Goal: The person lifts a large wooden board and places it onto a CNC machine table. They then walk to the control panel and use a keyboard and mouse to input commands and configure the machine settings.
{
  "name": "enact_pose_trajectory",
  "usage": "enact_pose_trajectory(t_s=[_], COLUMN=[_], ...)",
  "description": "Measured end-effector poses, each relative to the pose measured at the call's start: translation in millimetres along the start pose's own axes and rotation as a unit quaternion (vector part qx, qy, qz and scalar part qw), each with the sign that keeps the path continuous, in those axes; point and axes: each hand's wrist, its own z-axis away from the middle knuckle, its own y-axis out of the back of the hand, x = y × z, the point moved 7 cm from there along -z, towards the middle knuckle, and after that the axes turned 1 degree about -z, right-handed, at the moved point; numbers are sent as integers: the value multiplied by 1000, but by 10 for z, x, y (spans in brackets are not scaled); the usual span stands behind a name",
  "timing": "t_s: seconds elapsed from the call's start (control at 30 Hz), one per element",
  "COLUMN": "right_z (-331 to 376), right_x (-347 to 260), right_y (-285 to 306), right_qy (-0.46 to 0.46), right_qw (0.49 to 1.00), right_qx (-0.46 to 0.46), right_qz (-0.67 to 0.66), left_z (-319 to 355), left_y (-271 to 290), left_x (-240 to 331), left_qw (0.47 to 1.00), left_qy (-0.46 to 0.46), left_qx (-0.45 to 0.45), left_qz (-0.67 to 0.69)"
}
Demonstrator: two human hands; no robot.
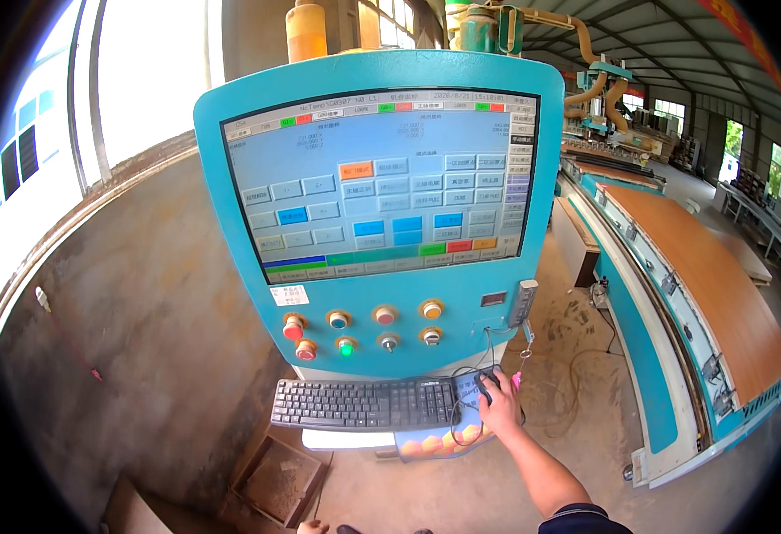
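My right hand [499,406] rests over a black computer mouse [487,381], its fingers curved on it. Under the mouse lies a patterned blue and orange mouse pad [431,443], with a looped black cable beside the hand. A black keyboard [355,405] sits to the left of the mouse on the same shelf. Above them a teal control cabinet carries a lit touch-style screen [390,187] full of coloured on-screen buttons. Only a small part of my left hand [314,527] shows at the lower edge, and its fingers cannot be made out.
Red, orange and green-lit knobs [346,347] line the panel under the screen. Keys with a pink tag [517,381] hang by the right hand. At right stands a long machine bed bearing a brown board [702,276]. An open wooden box [276,479] sits on the floor below.
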Motion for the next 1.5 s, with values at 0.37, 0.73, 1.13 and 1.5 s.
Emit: enact_pose_trajectory(t_s=[0.37,0.73,1.13,1.5], right_z=[-19,26,6,16], right_x=[-12,1,-53,-61], right_y=[50,31,-21,7], right_qy=[-15,-16,-1,11], right_qw=[1000,1000,1000,1000], right_qx=[-1,12,-4,5], right_qz=[-4,-6,-10,-5], left_z=[404,757,987,1098], left_y=[-559,-246,-671,-448], left_x=[473,-242,353,158], left_qw=[977,973,981,978], left_qy=[-83,117,85,145], left_qx=[-128,-93,-126,-99], left_qz=[-151,-177,-118,-111])
